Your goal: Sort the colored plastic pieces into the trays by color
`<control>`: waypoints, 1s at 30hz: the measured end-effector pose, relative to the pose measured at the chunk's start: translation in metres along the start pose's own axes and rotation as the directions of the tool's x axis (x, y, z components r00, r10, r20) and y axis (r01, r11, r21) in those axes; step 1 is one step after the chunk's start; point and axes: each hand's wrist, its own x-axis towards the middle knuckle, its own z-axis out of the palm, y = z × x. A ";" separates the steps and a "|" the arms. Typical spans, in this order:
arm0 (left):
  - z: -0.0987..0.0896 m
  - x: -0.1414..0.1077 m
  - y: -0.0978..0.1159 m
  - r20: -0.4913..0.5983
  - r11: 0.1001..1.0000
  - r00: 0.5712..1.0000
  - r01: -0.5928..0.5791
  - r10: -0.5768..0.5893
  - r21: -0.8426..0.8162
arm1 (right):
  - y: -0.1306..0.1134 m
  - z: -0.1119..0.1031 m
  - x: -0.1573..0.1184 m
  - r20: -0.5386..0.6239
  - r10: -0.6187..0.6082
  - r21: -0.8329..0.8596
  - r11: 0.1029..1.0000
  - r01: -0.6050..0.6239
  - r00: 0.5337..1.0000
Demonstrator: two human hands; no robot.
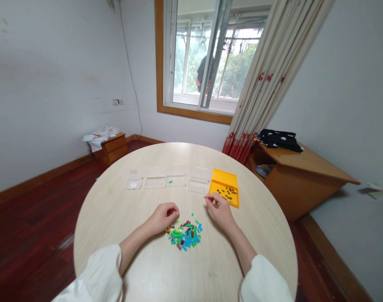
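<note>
The bricks (189, 240) lie in a mixed pile on the table (166, 272). The left hand (166, 214) curls at the pile's far left edge; the right hand (219, 209) is by the yellow case (224, 178). At this size, I cannot tell whether either grips a brick.
</note>
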 end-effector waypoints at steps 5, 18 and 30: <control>0.000 0.001 0.000 -0.003 1.000 1.000 -0.006 0.006 -0.008 | -0.023 0.017 -0.015 0.383 -0.123 0.029 0.992 0.121 0.915; -0.007 0.010 -0.005 -0.038 0.990 0.999 0.027 -0.033 -0.140 | -0.024 0.023 -0.017 0.516 -0.081 0.011 0.996 0.088 0.853; -0.001 0.003 -0.009 -0.125 0.993 0.992 -0.006 -0.009 -0.119 | -0.012 0.031 -0.023 0.338 -0.064 -0.042 0.996 0.082 0.939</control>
